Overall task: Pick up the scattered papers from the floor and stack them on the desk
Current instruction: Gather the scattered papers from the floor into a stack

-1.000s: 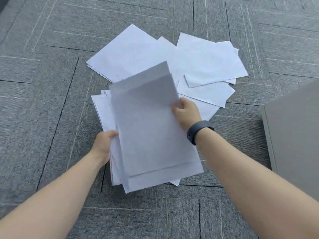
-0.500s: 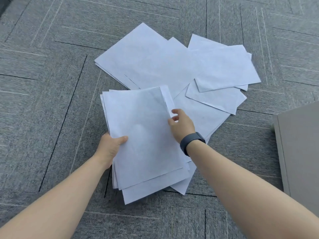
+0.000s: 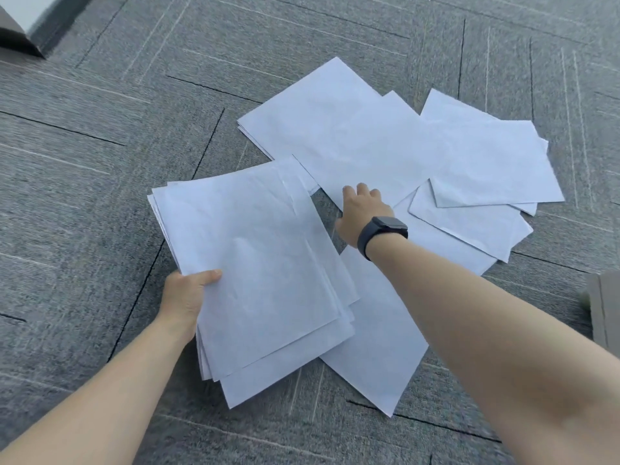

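Left hand [image 3: 186, 294] grasps a gathered stack of papers [image 3: 255, 273] at its left edge, thumb on top of the upper sheet and fingers hidden beneath; this grip holds the stack tilted over the grey carpet floor [image 3: 84, 162]. The sheets in the stack are unevenly aligned, with lower corners fanning out under the top one. Right hand [image 3: 360, 213], wearing a dark wristband [image 3: 380, 231], reaches past the stack's right edge to the scattered papers [image 3: 385, 146] that lie on the floor just beyond and to the right of the stack. Its fingers are bent down onto the near edge of a loose sheet; whether this grip has closed on the paper or only touches it cannot be told, since the fingertips are hidden behind the back of the hand.

The loose sheets overlap one another in a spread, with several folded or angled ones at the far right of it. One more sheet [image 3: 379, 347] lies flat under the right forearm, partly tucked beneath the stack's lower right corner. A tan panel [image 3: 607, 313] stands at the frame edge, well right of the stack.
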The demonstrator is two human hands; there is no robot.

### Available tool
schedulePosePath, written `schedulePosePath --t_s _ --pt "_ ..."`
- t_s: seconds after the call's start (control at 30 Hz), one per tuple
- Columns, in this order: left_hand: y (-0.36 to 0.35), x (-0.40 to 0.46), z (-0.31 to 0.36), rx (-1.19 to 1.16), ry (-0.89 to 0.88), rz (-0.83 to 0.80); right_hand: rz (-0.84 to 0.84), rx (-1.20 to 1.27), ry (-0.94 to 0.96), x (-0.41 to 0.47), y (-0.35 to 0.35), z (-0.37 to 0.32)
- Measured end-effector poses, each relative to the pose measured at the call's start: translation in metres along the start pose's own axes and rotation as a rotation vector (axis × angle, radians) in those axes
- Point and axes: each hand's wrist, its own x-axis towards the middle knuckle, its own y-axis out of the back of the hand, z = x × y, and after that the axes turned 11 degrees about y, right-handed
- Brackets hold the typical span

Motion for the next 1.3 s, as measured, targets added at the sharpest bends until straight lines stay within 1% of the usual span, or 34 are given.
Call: schedulePosePath --t_s 0.07,0.23,0.3,0.4,0.47,0.6,0.7,0.83,0.9,0.97,1.1,1.23,1.3 --pt "0.006 0.002 0.002 -0.009 -0.005 0.008 -0.018 -0.043 -0.015 0.009 -0.004 -0.008" --pt "0.015 0.004 0.005 -0.022 -0.005 0.024 0.025 -0.205 -0.015 0.026 -0.009 -0.020" --pt "0.016 0.005 0.006 -0.027 0.006 0.020 0.056 -0.188 -0.040 0.031 -0.008 -0.018" --pt "0.016 0.007 0.006 -0.029 0.026 0.009 0.080 -0.225 0.011 0.035 -0.008 -0.012" --pt "0.014 0.008 0.006 -0.033 0.029 0.011 0.111 -0.195 0.022 0.036 -0.004 -0.006" --pt "0.011 0.010 0.006 -0.023 0.037 0.027 0.219 -0.069 -0.024 0.044 0.014 -0.002" --pt "0.012 0.010 0.007 -0.022 0.040 0.030 0.279 -0.070 0.062 0.056 0.022 -0.017" --pt "0.012 0.011 0.008 -0.015 0.053 0.025 0.206 -0.086 0.202 0.065 0.023 -0.042" --pt "0.012 0.013 0.008 -0.014 0.062 0.026 0.160 -0.065 0.236 0.067 0.019 -0.050" --pt "0.013 0.015 0.007 -0.009 0.070 0.026 0.094 -0.060 0.219 0.069 0.011 -0.056" --pt "0.013 0.015 0.007 -0.006 0.085 0.011 -0.034 -0.071 0.101 0.076 0.006 -0.066" --pt "0.014 0.015 0.008 -0.011 0.098 0.011 -0.098 -0.126 0.059 0.084 0.007 -0.075" --pt "0.014 0.015 0.007 -0.002 0.104 0.011 -0.090 -0.154 0.051 0.087 0.002 -0.077"
